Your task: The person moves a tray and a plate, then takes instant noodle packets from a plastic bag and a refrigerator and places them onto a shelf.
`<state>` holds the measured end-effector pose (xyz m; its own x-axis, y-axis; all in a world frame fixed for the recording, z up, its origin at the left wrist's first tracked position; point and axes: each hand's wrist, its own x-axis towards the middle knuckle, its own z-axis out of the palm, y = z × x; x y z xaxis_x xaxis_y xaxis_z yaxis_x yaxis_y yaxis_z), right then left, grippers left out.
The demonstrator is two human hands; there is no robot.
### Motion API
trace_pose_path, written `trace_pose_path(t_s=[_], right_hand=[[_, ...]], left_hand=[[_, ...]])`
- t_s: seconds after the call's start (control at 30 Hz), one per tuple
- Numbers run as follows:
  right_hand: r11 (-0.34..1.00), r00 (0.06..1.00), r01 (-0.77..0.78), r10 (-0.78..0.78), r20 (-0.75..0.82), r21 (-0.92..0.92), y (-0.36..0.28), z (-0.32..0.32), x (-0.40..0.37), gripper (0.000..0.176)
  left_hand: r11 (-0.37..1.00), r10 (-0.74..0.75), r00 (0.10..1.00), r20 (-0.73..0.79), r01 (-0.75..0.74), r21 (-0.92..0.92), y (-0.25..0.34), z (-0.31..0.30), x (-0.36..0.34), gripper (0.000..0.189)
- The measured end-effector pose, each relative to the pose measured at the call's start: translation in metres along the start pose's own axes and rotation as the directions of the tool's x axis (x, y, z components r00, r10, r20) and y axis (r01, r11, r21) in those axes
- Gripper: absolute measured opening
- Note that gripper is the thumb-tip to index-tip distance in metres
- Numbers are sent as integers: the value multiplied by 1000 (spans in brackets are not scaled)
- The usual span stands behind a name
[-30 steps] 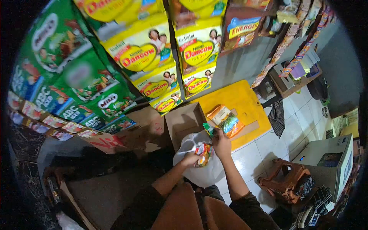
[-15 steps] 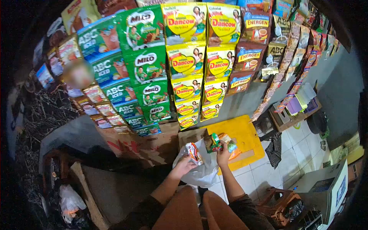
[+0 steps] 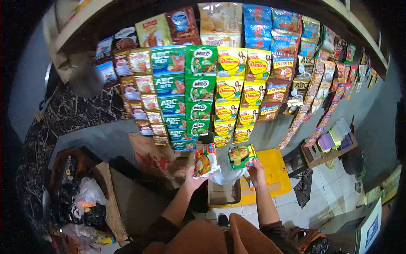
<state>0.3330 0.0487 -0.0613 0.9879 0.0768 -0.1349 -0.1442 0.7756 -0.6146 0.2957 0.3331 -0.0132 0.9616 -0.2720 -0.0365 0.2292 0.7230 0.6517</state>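
My left hand (image 3: pixel 195 180) grips a red and white instant noodle packet (image 3: pixel 204 161), its picture side facing up. Closed on the right edge of a green instant noodle packet (image 3: pixel 242 156) is my right hand (image 3: pixel 256 172). Both packets are raised side by side, with a small gap between them. A white plastic bag (image 3: pixel 227 175) shows below and between the packets, right at the left fingers. Part of an orange packet (image 3: pixel 246 184) lies beneath, mostly hidden by the bag and right hand.
Sachet strips (image 3: pixel 201 89) hang in rows ahead, their lower ends just above the packets. Below are a yellow board (image 3: pixel 275 165) and an open box (image 3: pixel 223 195). A cardboard carton (image 3: pixel 146 154) stands left; a wooden crate with plastic containers (image 3: pixel 332 142) is right.
The view has tilted up. Both packets have come up and now face me; the green one is lifted away from the orange packet. The white bag has shifted between the hands.
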Motion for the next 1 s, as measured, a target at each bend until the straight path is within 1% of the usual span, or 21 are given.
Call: trace_pose_path(t_s=[0.03,0.07,0.1,0.13,0.17,0.2,0.37,0.4,0.5,0.53,0.57,0.6,0.67,0.7,0.73,0.77,0.8,0.83,0.9,0.93,1.0], right_hand=[[993,998,13,-20,-51,-118,-8,16,-6,36],[992,999,15,-19,-31,-125,-17,38,-17,36],[998,996,-13,8,-94,-56,-25,61,-27,42],[999,987,-35,38,-153,16,-30,76,-28,49],[990,994,-69,57,93,123,-31,77,-24,57],[982,987,-110,89,133,153,-34,86,-26,61],[958,915,-287,274,298,0,-66,151,-48,46],[971,924,-231,240,299,-65,-73,170,-55,45],[951,913,10,117,390,-308,-98,224,-74,50],[950,908,19,114,402,-311,-107,242,-79,50],[942,903,108,40,427,-316,-116,260,-84,51],[928,893,193,-31,450,-320,-125,279,-90,52],[960,888,11,120,443,-281,-145,318,-98,51],[920,861,91,120,494,-382,-151,337,-103,56],[865,829,179,124,545,-469,-157,355,-108,62],[693,684,479,91,724,-539,-168,377,-121,69],[459,494,741,121,861,-490,-181,398,-133,76],[344,416,843,71,906,-414,-192,416,-137,73],[142,233,966,-104,967,-218,-210,451,-136,68],[51,120,992,-235,965,-111,-220,469,-132,65],[-221,-97,975,-424,901,1,-242,508,-123,53]], left_hand=[[931,152,986,75,-168,323,1,-12,0,42],[733,269,945,188,-327,596,3,-17,-1,43],[388,331,915,230,-354,851,28,33,-23,45],[377,350,906,237,-368,850,36,42,-21,45],[816,311,948,69,-304,491,44,48,-17,46],[981,186,982,-33,-188,-41,52,56,-15,48],[876,479,870,-120,-482,1,92,124,-40,46],[841,540,841,13,-540,-6,98,122,-42,46],[794,603,796,55,-605,51,124,143,-58,43],[742,665,740,94,-670,21,137,154,-62,42],[533,807,561,186,-826,181,150,169,-68,43],[604,792,610,-7,-783,150,170,178,-71,44],[593,805,584,-106,-795,127,218,228,-99,43],[555,832,549,-81,-820,140,237,236,-109,40],[545,832,548,84,-837,49,262,219,-109,36],[538,842,539,15,-841,48,278,233,-120,37],[506,843,506,183,-861,54,294,248,-132,40],[433,862,465,200,-882,185,308,259,-141,42],[62,929,143,340,-969,238,347,284,-130,37],[-28,933,53,355,-975,220,368,298,-125,37],[-65,935,31,352,-964,258,405,325,-118,39]])
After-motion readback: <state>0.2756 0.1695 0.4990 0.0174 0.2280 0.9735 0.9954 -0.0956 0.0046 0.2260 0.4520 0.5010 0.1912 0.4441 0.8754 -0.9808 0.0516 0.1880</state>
